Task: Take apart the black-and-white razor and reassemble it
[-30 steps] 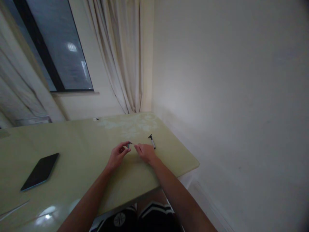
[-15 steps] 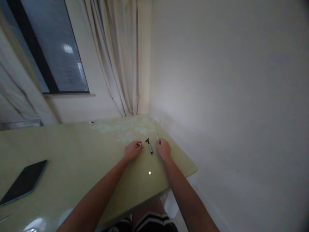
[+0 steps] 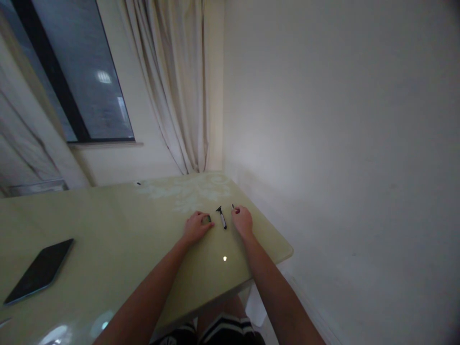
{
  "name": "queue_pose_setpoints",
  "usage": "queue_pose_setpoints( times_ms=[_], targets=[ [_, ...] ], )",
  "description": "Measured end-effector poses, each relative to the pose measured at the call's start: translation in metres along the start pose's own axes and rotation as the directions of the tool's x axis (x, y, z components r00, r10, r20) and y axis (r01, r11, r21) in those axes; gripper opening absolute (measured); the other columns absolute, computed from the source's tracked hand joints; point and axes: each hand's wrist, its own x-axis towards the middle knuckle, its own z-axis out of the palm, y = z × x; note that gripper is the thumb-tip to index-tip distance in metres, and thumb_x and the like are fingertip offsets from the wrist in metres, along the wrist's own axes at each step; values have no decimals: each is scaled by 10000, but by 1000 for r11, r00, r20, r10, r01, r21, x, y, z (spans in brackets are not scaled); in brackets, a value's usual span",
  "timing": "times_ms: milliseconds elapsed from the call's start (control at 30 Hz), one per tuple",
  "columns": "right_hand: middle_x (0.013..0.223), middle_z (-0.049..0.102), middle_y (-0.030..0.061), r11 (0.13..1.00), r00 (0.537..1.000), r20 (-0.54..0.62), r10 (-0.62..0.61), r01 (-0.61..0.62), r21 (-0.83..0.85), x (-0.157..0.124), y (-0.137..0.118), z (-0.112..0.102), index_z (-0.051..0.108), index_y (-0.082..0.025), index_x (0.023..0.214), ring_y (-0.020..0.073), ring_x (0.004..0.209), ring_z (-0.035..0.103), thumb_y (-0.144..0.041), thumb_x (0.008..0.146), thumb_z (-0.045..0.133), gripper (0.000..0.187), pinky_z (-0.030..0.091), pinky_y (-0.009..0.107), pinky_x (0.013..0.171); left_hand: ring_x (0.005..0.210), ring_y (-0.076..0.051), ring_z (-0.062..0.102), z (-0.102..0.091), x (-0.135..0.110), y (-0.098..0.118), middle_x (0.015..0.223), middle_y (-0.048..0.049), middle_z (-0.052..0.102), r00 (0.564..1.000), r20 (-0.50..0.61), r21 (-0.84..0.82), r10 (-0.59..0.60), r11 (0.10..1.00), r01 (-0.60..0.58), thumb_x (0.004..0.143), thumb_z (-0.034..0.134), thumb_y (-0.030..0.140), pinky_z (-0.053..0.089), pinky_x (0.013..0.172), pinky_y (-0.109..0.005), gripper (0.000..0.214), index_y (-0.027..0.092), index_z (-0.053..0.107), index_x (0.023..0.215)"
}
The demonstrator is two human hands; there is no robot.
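A small black-and-white razor [image 3: 222, 217] lies on the pale green table [image 3: 118, 230] between my two hands. My left hand [image 3: 196, 226] rests on the table just left of it, fingers curled over a small dark piece [image 3: 207, 219] at its fingertips. My right hand [image 3: 242, 221] sits just right of the razor, fingers closed around a thin dark stick-like thing [image 3: 233, 207] that pokes out at the top.
A dark tablet or phone [image 3: 39, 270] lies flat at the table's left. A tiny dark item [image 3: 138, 183] sits near the far edge. A wall runs close along the table's right side, and a curtain [image 3: 179, 86] and a window [image 3: 72, 72] stand behind.
Both hands have moved forward and apart, so the razor now lies between them. The right hand has closed on a thin thing, and the left has lowered its small piece to the table.
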Motion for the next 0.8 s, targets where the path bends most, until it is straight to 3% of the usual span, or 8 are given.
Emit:
queue_pose_setpoints(
  times_ms=[100, 200, 300, 367, 433, 567, 800],
  targets=[
    [1072, 752, 101, 997, 999, -35, 14, -12, 72, 2, 1, 1, 744, -163, 1067, 196, 966, 690, -246, 963, 524, 257, 469, 257, 835, 1031, -270, 663, 0, 2, 0, 1212, -127, 686, 1000, -5, -60, -1, 998, 1, 816, 727, 426, 465, 933, -389, 358, 221, 779, 1105],
    [1052, 752, 96, 992, 998, -70, 4, 5, 124, 4, 3, 1, 731, -156, 1058, 189, 914, 680, -255, 977, 493, 270, 462, 254, 829, 877, -247, 691, -8, 0, -6, 1029, -109, 743, 999, 46, -162, 19, 987, -11, 807, 711, 494, 517, 807, -359, 384, 204, 792, 1044],
    [1029, 741, 92, 993, 991, -109, -75, 84, 87, 1, -1, 0, 718, -153, 1048, 190, 901, 659, -262, 1000, 470, 274, 447, 253, 829, 798, -240, 700, -29, -5, -26, 884, -80, 765, 995, 93, -275, 46, 961, -19, 821, 649, 578, 532, 725, -341, 465, 204, 789, 1060],
    [1018, 729, 84, 986, 981, -105, -164, 167, 17, -3, -7, -1, 711, -165, 1033, 194, 937, 643, -266, 1017, 464, 267, 436, 255, 849, 811, -251, 694, -48, -12, -48, 915, -91, 772, 998, 39, -306, 50, 951, -36, 728, 724, 573, 532, 746, -353, 444, 210, 796, 976],
    [1033, 717, 82, 963, 962, -64, -266, 262, -63, -10, -15, 0, 706, -179, 1030, 201, 996, 627, -281, 1035, 461, 265, 425, 263, 891, 795, -258, 680, -66, -21, -72, 938, -96, 765, 998, -67, -224, 16, 974, -30, 645, 775, 541, 528, 747, -363, 421, 221, 791, 917],
    [1105, 692, 110, 890, 917, 88, -390, 399, -221, -23, -31, 6, 694, -192, 1109, 238, 1078, 597, -339, 1046, 476, 271, 410, 315, 965, 763, -256, 673, -85, -44, -102, 885, -97, 733, 985, -166, -91, -40, 996, 25, 722, 694, 536, 522, 737, -364, 425, 202, 788, 966],
    [1203, 645, 146, 839, 892, 211, -400, 450, -305, -33, -32, 14, 645, -171, 1249, 268, 1148, 569, -278, 1001, 537, 291, 419, 356, 1002, 871, -238, 679, -82, -63, -84, 1028, -83, 736, 999, -47, 100, 0, 995, 5, 848, 613, 487, 492, 807, -343, 403, 223, 760, 1115]
  ],
)
